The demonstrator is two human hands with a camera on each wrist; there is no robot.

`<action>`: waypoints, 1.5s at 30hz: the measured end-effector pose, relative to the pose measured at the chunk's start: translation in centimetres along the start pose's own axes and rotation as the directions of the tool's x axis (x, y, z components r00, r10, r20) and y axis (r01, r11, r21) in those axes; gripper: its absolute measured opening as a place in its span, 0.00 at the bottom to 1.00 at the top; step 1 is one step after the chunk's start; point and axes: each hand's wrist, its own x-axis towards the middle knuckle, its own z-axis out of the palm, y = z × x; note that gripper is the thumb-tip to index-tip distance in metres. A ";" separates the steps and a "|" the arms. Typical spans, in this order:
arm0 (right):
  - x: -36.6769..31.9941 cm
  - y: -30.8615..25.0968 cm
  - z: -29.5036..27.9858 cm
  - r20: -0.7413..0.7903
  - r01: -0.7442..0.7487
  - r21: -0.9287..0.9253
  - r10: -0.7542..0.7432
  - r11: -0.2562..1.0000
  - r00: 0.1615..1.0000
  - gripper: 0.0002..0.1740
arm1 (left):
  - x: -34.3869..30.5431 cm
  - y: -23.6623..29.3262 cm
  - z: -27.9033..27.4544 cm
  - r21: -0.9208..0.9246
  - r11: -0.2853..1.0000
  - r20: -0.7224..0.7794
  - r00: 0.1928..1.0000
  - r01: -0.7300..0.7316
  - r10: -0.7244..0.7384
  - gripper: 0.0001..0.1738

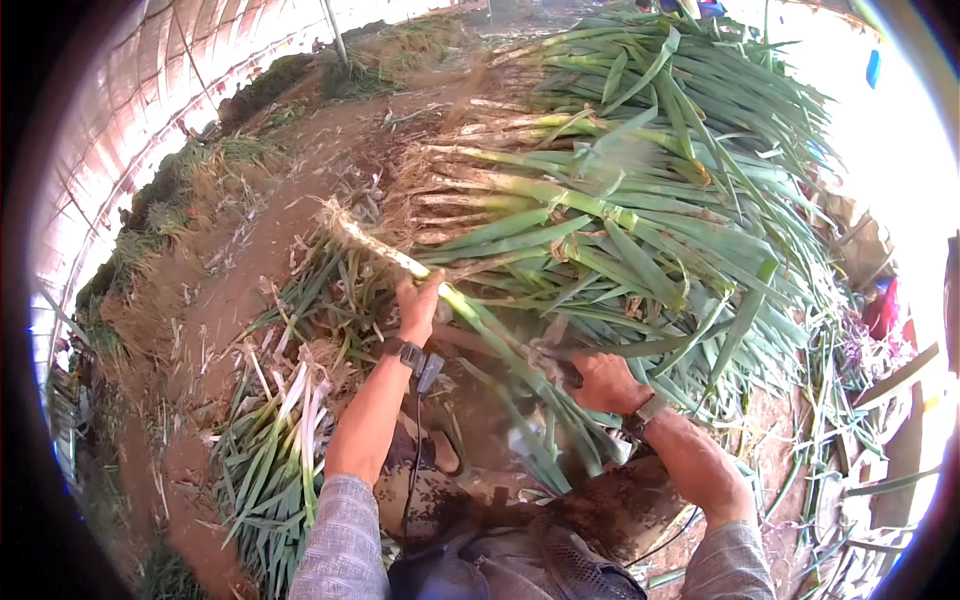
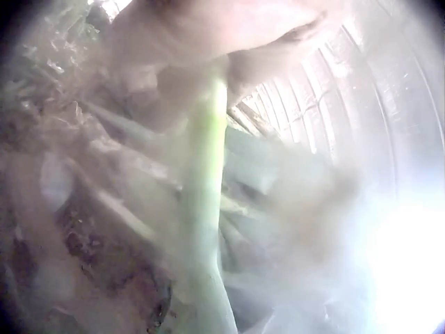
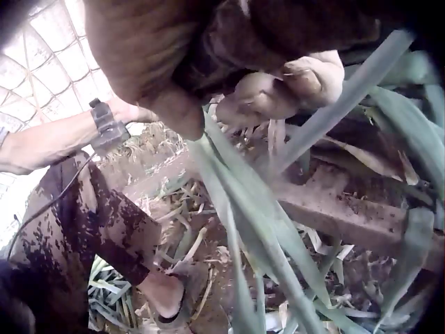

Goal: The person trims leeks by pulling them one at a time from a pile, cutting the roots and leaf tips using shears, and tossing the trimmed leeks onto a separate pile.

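Observation:
My left hand grips a long green onion round its stem. The rooted white end points up and left, and the green leaves slant down toward my lap. In the left wrist view, the pale green stem runs down from under the blurred left hand. My right hand has its fingers curled at the leafy part of the same onion. In the right wrist view, green leaves emerge below the thumb of the shadowed right hand; the palm is hidden.
A big pile of green onions lies ahead and to the right, roots to the left. A smaller bunch lies on the soil at left. Below the right hand is a wooden beam. Loose leaves litter the right side.

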 end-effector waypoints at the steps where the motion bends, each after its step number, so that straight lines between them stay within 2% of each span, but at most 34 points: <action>1: 0.2 0.1 0.2 0.014 -0.024 -0.013 0.024 1.000 1.000 0.18 | 0.3 0.0 -0.1 0.003 1.000 0.002 1.000 -0.006 0.006 0.22; 3: 0.4 0.1 0.6 0.026 -0.055 -0.025 0.056 0.998 0.998 0.18 | 0.2 -0.1 0.3 0.078 0.997 -0.070 0.998 0.006 -0.001 0.28; 4: 0.7 0.1 0.8 0.044 -0.058 -0.059 0.061 0.997 0.997 0.18 | -0.1 0.7 0.8 0.077 0.997 -0.061 0.998 0.002 0.002 0.28; 6: 1.0 0.0 1.1 0.063 -0.074 -0.094 0.081 0.993 0.995 0.19 | -0.7 1.5 1.8 -0.118 0.966 -0.013 0.972 0.230 -0.233 0.33; 7: 1.1 0.0 1.1 0.057 -0.060 -0.074 0.064 0.995 0.996 0.19 | 0.2 -0.3 1.7 0.043 0.993 -0.004 0.994 0.114 -0.114 0.33; 8: 1.5 0.0 1.0 0.048 -0.040 -0.058 0.043 0.998 0.998 0.20 | 1.1 -2.0 1.6 0.034 0.992 -0.004 0.993 0.119 -0.119 0.33; 10: 2.0 0.6 1.9 0.005 -0.050 -0.050 0.050 0.998 0.999 0.20 | 1.5 -1.8 2.0 -0.171 0.968 0.142 0.977 0.182 -0.158 0.32; 11: 2.2 0.9 2.4 -0.037 -0.055 -0.033 0.054 0.998 0.998 0.21 | 1.1 -1.9 2.4 -0.340 0.891 0.207 0.948 0.301 -0.241 0.30; 12: 2.5 0.8 2.3 -0.030 -0.060 -0.038 0.059 0.997 0.998 0.21 | 1.0 -1.4 2.8 -0.344 0.887 0.210 0.946 0.308 -0.247 0.30; 14: 3.2 0.3 2.1 -0.021 -0.045 -0.009 0.045 0.999 0.999 0.22 | 0.7 -0.8 3.0 -0.599 0.689 0.393 0.900 0.408 -0.192 0.31; 15: 3.5 0.3 2.3 -0.013 -0.047 -0.008 0.047 0.999 0.999 0.22 | -0.5 1.4 3.1 -0.631 0.647 0.437 0.885 0.429 -0.160 0.33; 16: 3.8 0.4 2.3 0.030 -0.030 -0.007 0.031 1.000 0.999 0.22 | -0.3 1.5 3.4 -0.682 0.579 0.436 0.884 0.448 -0.171 0.34; 18: 4.4 0.5 2.2 0.076 -0.015 -0.008 0.016 1.000 0.997 0.23 | 0.0 0.7 3.5 -0.762 0.399 0.519 0.850 0.510 -0.095 0.34; 20: 4.9 0.2 2.0 -0.146 -0.024 0.164 0.049 0.986 0.988 0.21 | 0.2 0.1 3.9 -0.773 0.423 0.480 0.872 0.473 -0.098 0.33; 22: 5.3 -0.6 1.5 -0.137 -0.059 0.163 0.082 0.985 0.987 0.20 | 0.0 -0.7 4.2 -0.786 0.442 0.436 0.894 0.432 -0.099 0.31; 24: 5.8 -0.6 1.3 -0.135 -0.085 0.156 0.107 0.984 0.985 0.20 | 0.0 -0.7 4.6 -0.638 0.701 0.411 0.911 0.319 -0.040 0.28; 25: 6.0 -0.3 2.0 -0.140 -0.034 0.071 0.044 0.997 0.989 0.19 | -0.2 -0.5 4.3 -0.657 0.648 0.433 0.896 0.386 -0.095 0.27; 26: 6.0 -0.2 2.5 -0.143 0.013 -0.009 -0.014 1.000 0.990 0.18 | -0.3 -0.2 4.0 -0.656 0.650 0.430 0.898 0.383 -0.094 0.27; 27: 6.7 -1.2 1.5 -0.137 -0.009 0.091 0.022 0.996 0.990 0.17 | -0.4 0.3 3.6 -0.634 0.659 0.423 0.895 0.405 -0.143 0.27; 28: 7.3 -1.7 1.3 -0.138 -0.005 0.097 0.018 0.995 0.990 0.17 | -0.5 0.7 3.2 -0.612 0.666 0.413 0.891 0.426 -0.190 0.27; 30: 8.4 -2.3 0.7 -0.206 -0.050 0.100 0.070 0.994 0.976 0.17 | -0.9 0.8 2.8 -0.563 0.717 0.410 0.892 0.411 -0.190 0.28; 31: 8.6 -2.9 -0.1 -0.101 -0.007 0.059 0.013 0.998 0.995 0.18 | -1.1 0.2 2.7 -0.541 0.734 0.414 0.890 0.410 -0.192 0.28; 32: 8.7 -2.9 0.2 -0.105 -0.006 0.063 0.012 0.998 0.994 0.18 | -1.2 -0.4 2.7 -0.516 0.750 0.423 0.885 0.412 -0.196 0.29; 34: 8.9 -2.9 0.7 -0.219 -0.027 0.109 0.051 0.994 0.974 0.18 | -1.5 -1.0 2.7 -0.523 0.737 0.429 0.879 0.429 -0.207 0.27; 35: 8.8 -2.8 0.7 -0.198 -0.120 0.128 0.143 0.985 0.970 0.19 | -1.6 -1.4 2.6 -0.529 0.721 0.434 0.873 0.447 -0.222 0.25; 36: 8.8 -2.6 0.8 -0.193 -0.116 0.136 0.141 0.984 0.971 0.19 | -1.8 -1.9 2.4 -0.530 0.706 0.442 0.864 0.469 -0.242 0.24; 38: 8.4 -1.8 1.1 -0.151 0.144 0.061 -0.134 0.988 0.979 0.19 | -2.2 -2.8 2.4 -0.542 0.706 0.419 0.874 0.457 -0.244 0.24; 40: 8.2 -2.2 0.6 -0.132 0.084 0.058 -0.076 0.995 0.988 0.19 | -3.1 -1.2 2.1 -0.542 0.699 0.513 0.843 0.466 -0.165 0.25; 41: 8.2 -2.0 0.6 -0.149 0.003 0.082 0.009 0.997 0.989 0.19 | -3.4 -1.3 2.1 -0.581 0.621 0.522 0.826 0.527 -0.212 0.26; 42: 8.2 -1.7 0.5 -0.164 -0.077 0.106 0.093 0.991 0.982 0.18 | -3.6 -0.7 2.2 -0.595 0.596 0.515 0.825 0.539 -0.232 0.25; 43: 8.0 -1.5 0.5 -0.202 0.024 0.137 0.004 0.990 0.979 0.19 | -3.9 -0.1 2.5 -0.617 0.598 0.484 0.846 0.512 -0.225 0.25; 45: 7.7 -1.7 0.3 -0.194 0.044 0.119 -0.020 0.992 0.981 0.19 | -4.0 0.3 2.6 -0.639 0.603 0.447 0.868 0.478 -0.215 0.24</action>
